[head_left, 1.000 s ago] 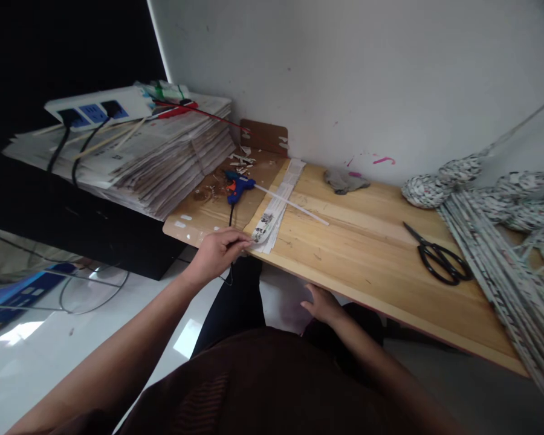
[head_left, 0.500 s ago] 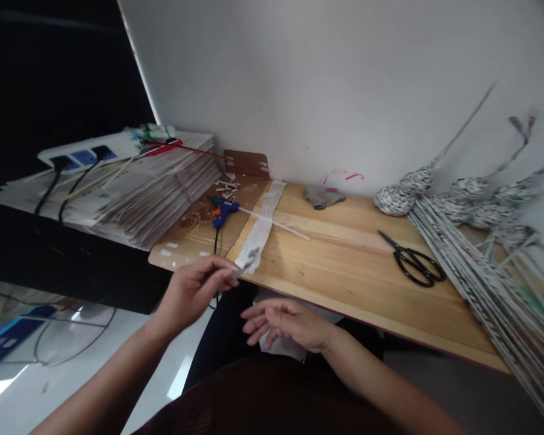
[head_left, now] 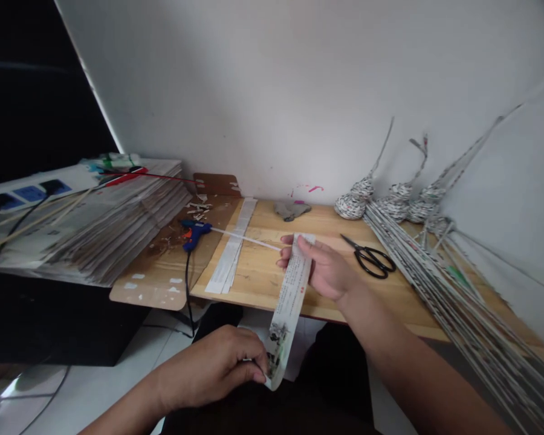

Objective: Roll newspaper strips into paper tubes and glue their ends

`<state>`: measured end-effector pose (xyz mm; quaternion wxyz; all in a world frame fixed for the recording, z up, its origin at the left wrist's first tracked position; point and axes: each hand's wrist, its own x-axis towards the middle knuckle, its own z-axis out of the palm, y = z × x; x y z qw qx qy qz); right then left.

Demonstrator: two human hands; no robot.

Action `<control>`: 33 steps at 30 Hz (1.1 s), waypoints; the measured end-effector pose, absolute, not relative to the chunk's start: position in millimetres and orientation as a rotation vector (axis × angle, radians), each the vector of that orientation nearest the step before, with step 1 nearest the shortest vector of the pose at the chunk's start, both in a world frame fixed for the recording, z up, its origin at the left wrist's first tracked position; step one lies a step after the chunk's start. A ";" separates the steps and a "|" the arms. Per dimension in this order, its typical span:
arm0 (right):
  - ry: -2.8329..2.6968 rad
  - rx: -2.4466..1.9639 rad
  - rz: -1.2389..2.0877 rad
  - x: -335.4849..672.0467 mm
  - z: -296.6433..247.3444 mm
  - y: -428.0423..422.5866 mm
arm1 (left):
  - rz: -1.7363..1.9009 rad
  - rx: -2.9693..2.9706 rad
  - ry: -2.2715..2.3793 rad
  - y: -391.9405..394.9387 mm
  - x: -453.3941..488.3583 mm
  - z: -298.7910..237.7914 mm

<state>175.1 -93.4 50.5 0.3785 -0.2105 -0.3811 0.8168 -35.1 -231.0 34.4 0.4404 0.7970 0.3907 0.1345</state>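
A long newspaper strip [head_left: 290, 296] hangs between my two hands in front of the wooden table [head_left: 272, 284]. My left hand [head_left: 213, 368] pinches its lower end near my lap. My right hand [head_left: 326, 269] grips its upper end above the table's front edge. More flat strips [head_left: 231, 254] lie on the table to the left. A blue glue gun [head_left: 194, 231] with a white glue stick [head_left: 247, 238] lies beside them on a cardboard sheet [head_left: 163, 272].
Black scissors [head_left: 370, 258] lie right of my right hand. Rolled paper sticks [head_left: 457, 290] and coiled paper balls [head_left: 390, 205] fill the table's right side. A newspaper stack [head_left: 95, 223] carries a power strip [head_left: 22, 193] at left. A grey cloth [head_left: 291, 209] rests near the wall.
My left hand has lifted one strip off the pile and pulled it down toward my lap. My right hand came up from under the table and took the strip's other end.
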 end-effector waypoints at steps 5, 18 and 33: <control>-0.880 -0.660 1.874 190.5 49.9 -40.1 | 0.248 2.014 0.881 -221.6 -28.2 29.5; -0.941 -0.871 1.731 168.0 -10.3 25.7 | 0.698 2.063 1.623 -8.8 -35.1 41.3; -1.036 -0.763 1.894 174.3 -23.0 38.9 | 0.504 2.377 1.898 102.1 7.9 -1.2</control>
